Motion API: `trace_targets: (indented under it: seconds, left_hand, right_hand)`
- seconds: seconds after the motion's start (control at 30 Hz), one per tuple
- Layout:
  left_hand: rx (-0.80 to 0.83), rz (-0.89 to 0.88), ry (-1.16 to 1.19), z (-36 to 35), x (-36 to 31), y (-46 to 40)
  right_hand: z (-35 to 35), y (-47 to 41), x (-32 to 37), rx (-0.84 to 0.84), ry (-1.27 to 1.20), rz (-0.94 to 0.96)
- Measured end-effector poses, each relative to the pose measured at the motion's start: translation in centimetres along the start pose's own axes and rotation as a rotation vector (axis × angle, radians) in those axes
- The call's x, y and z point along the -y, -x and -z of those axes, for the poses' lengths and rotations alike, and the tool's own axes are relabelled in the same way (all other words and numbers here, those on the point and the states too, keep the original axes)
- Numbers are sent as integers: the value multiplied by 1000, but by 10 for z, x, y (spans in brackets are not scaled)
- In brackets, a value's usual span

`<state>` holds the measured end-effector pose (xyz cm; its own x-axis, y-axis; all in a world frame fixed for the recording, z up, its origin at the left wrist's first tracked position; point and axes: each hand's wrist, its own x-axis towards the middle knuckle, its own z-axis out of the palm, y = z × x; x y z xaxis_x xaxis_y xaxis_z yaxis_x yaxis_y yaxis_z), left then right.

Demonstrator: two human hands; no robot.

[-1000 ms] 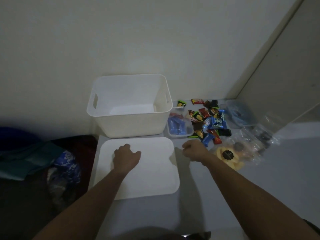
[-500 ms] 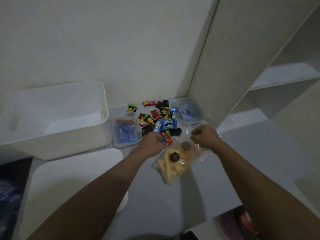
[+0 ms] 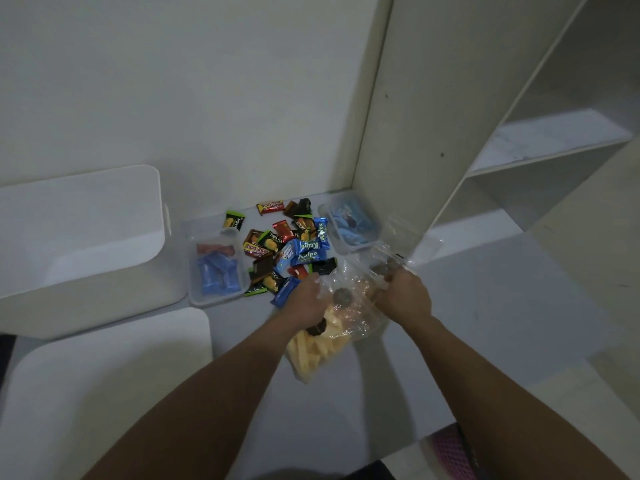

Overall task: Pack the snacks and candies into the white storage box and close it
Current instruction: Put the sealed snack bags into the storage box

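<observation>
The white storage box [image 3: 79, 268] stands open at the left, and its flat lid [image 3: 104, 382] lies in front of it. A heap of small wrapped candies [image 3: 287, 247] covers the middle of the table. Two clear tubs hold blue packets, one left of the heap [image 3: 216, 271], one at the back right [image 3: 349, 225]. A clear plastic bag of pale yellow snacks [image 3: 343, 327] lies in front of the heap. My left hand [image 3: 306, 301] grips the bag's left side and my right hand [image 3: 405, 296] grips its right side.
A white wall runs behind the table. A tall cabinet panel [image 3: 415, 116] with open shelves [image 3: 540, 143] rises at the right. Something pink and netted [image 3: 453, 452] lies below the table's front edge.
The view has swung right, away from the lid. Both hands left the lid area, reached forward to the snack bag and now hold its two sides.
</observation>
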<state>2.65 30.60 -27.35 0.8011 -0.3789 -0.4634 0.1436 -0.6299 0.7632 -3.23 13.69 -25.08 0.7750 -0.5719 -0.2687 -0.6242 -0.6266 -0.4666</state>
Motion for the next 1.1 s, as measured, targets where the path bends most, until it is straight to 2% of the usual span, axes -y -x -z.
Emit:
trace_targets:
  seconds: [0.13, 0.27, 0.43, 0.6, 0.7, 0.87, 1.1]
  left_hand:
    - [-163, 0, 77, 1, 3, -5]
    - [-149, 1, 120, 14, 14, -3]
    - [-111, -6, 165, 35, 24, 15]
    - [-11, -41, 190, 75, 28, 43]
    - [-12, -58, 166, 111, 22, 62]
    - [-275, -89, 197, 184, -1, 95]
    - [-685, -193, 481, 287, -27, 134]
  right_hand:
    - [-14, -5, -6, 36, -63, -9]
    - [-15, -8, -3, 88, 19, -41]
    - [-18, -12, 9, 112, -25, -51]
    - [-3, -6, 47, 238, -74, 144]
    - [13, 1, 80, 315, -122, 251]
    - [43, 13, 153, 215, -194, 409]
    - [60, 33, 264, 112, -495, 541]
